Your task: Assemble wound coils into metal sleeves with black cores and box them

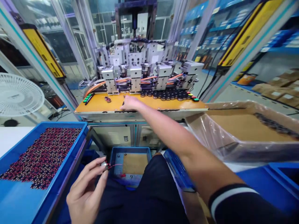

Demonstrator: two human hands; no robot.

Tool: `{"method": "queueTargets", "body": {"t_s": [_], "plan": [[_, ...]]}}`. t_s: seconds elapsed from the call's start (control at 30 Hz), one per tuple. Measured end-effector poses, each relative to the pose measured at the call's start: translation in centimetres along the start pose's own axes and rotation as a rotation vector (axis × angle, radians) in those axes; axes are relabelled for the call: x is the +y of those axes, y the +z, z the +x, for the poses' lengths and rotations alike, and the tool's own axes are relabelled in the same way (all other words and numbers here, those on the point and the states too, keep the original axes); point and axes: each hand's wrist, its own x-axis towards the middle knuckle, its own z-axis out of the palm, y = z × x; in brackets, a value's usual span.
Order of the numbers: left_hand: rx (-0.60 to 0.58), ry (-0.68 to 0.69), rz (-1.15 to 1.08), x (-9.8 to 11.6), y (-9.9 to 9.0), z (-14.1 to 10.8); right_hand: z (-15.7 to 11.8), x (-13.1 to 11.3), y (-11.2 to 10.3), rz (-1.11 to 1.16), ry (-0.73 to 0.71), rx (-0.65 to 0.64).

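Observation:
My left hand (87,189) is raised above my lap, its thumb and fingers pinching a small silver-and-dark part with thin red wires (105,165). My right arm stretches forward to the yellow-orange bench top (93,107) of the machine. There my right hand (130,103) is curled, fingertips down, with something small and dark at the fingers that I cannot make out. A small round part with a coppery side (107,99) lies on the bench to the left of that hand. To its right, many round dark parts (167,95) stand packed along the bench.
Machine clamps (136,74) line the back of the bench. At left is a blue tray (16,199) with rows of small dark-and-red parts; a white fan (18,95) stands beyond. A blue bin (113,155) sits below, a plastic-lined box (210,149) at right.

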Motion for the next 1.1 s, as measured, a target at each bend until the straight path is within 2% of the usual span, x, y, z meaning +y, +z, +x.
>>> {"method": "queueTargets", "body": {"t_s": [0.1, 0.2, 0.27, 0.33, 0.43, 0.53, 0.6, 0.7, 0.83, 1.1], "plan": [[0.026, -0.083, -0.044, -0.1, -0.2, -0.2, -1.5, 2.8, -0.9, -0.076, -0.154, -0.04], [0.03, -0.101, -0.066, -0.1, 0.0, -0.3, -5.1, 5.6, 0.1, -0.13, -0.27, 0.03], [0.028, -0.103, -0.065, -0.2, 0.3, -0.4, -8.5, 7.2, 2.1, -0.147, -0.337, 0.075], [0.031, -0.109, -0.071, -0.3, 0.6, -0.6, -12.4, 8.5, 4.9, -0.099, -0.419, 0.078], [0.04, -0.12, -0.087, -0.4, 0.9, -0.7, -18.7, 9.6, 9.5, 0.314, -0.607, 0.085], [0.047, -0.135, -0.1, -0.3, 1.3, -0.7, -24.0, 9.3, 12.5, 0.534, -0.626, 0.049], [0.046, -0.149, -0.104, -0.2, 1.5, -0.6, -26.1, 8.4, 13.1, 0.596, -0.612, 0.025], [0.032, -0.156, -0.095, 0.1, 1.7, -0.5, -27.2, 6.6, 12.4, 0.701, -0.638, 0.006], [0.004, -0.132, -0.08, 0.3, 1.7, -0.7, -26.3, 5.0, 11.0, 0.837, -0.701, -0.001], [-0.031, -0.133, -0.069, 0.1, 1.3, -1.3, -25.6, 4.4, 11.1, 0.853, -0.717, -0.016]]}}
